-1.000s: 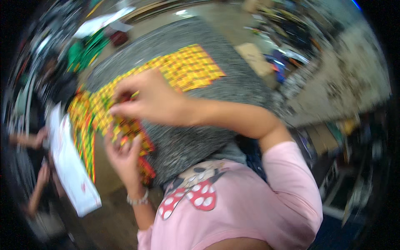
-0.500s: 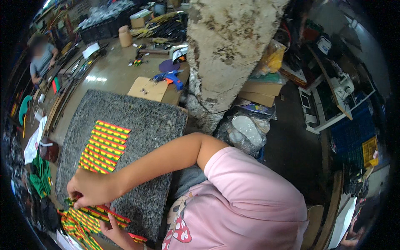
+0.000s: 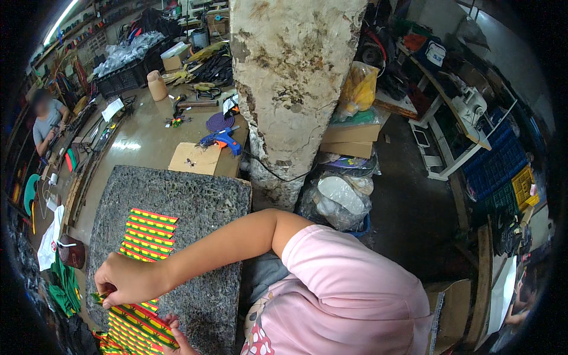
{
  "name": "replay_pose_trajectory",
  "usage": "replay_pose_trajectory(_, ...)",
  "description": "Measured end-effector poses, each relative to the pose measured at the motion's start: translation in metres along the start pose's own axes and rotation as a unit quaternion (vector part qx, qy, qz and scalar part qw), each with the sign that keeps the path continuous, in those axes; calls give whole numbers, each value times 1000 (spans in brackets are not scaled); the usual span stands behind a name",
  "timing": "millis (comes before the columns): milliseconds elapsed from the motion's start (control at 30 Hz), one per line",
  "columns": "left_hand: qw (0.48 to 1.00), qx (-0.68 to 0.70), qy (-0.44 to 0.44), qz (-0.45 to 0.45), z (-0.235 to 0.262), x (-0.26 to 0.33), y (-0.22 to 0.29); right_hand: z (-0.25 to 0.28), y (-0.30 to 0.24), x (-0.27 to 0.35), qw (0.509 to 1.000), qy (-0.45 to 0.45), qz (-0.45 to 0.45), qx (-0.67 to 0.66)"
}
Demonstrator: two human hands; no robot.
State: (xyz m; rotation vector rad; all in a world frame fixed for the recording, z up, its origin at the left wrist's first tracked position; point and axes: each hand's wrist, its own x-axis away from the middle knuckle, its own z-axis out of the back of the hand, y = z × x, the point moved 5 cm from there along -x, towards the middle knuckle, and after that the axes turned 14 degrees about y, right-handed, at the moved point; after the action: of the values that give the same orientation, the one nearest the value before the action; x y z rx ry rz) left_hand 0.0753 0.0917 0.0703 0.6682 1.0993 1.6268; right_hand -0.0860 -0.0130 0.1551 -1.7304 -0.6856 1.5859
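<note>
On a grey speckled board [image 3: 195,204] lies a row of red, yellow and green patterned strips [image 3: 149,232], side by side. More strips of the same pattern [image 3: 133,331] spread below them toward the lower edge. My right hand [image 3: 131,279] reaches across from the right, its fingers pinched on the left end of one patterned strip [image 3: 141,316]. At that strip's other end is my left hand [image 3: 179,338], thumb and fingers closed on it; the picture's lower edge cuts off part of this hand.
Beyond the board are a cardboard piece [image 3: 194,158] and a blue glue gun [image 3: 220,139]. A stained pillar [image 3: 296,89] rises ahead, with plastic-wrapped goods [image 3: 340,198] at its foot. A brown cup [image 3: 71,251] and green fabric [image 3: 64,284] sit at left. A person [image 3: 47,121] works far left.
The view has tilted up, so the board and strips sit lower in it. The strip between my hands now slants down more steeply, and my left hand shows less.
</note>
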Motion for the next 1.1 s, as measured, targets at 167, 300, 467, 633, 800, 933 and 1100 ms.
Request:
replay_pose_trajectory(167,983,178,-40,15,-1,-16,-18,4,-4,-2,999,9,-20,-24)
replay_pose_trajectory(300,970,241,-35,0,1,-23,-32,2,-4,-3,999,1,-41,-29)
replay_pose_trajectory(467,945,322,-45,-14,15,-29,-45,-10,-2,-2,996,-9,-84,-35)
replay_pose_trajectory(633,927,373,-15,-38,44,-16,-70,-26,-7,2,995,-25,-76,-52)
replay_pose_trajectory(800,915,351,199,-20,74,-7,-98,-49,-3,7,976,-60,-162,-130)
replay_pose_trajectory(933,899,401,176,-20,82,-10,-100,-71,2,9,964,-99,-206,-132)
replay_pose_trajectory(1100,898,396,192,8,86,-8,-101,-90,-1,5,967,-128,-184,-125)
